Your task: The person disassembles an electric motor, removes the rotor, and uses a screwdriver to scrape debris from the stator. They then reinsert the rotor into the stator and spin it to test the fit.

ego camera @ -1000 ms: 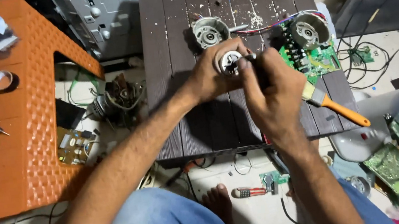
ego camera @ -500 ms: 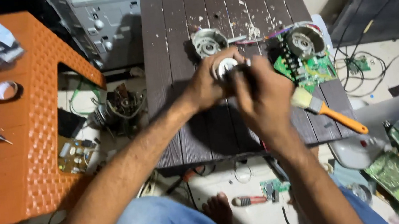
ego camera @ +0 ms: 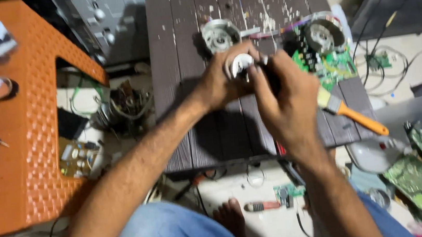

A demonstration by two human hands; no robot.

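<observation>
Both hands have drifted slightly left over the dark slatted counter (ego camera: 197,135) since a moment ago, staying locked together. Left hand (ego camera: 220,81) remains closed around a small white round part (ego camera: 241,64); right hand (ego camera: 287,100) grips what looks like a thin dark tool against it, so the work continues. Beyond lie an orange-handled brush (ego camera: 351,114), a green circuit board (ego camera: 333,64) and two round metal housings (ego camera: 219,35).

Your 2 bare forearms rise from 6 o'clock and converge toward 12. Your left hand (ego camera: 220,83) curls with fingers wrapped tight, thumb on top. Your right hand (ego camera: 285,100) sits just at its 3 o'clock, touching it, fingers pinched, back facing you.
</observation>
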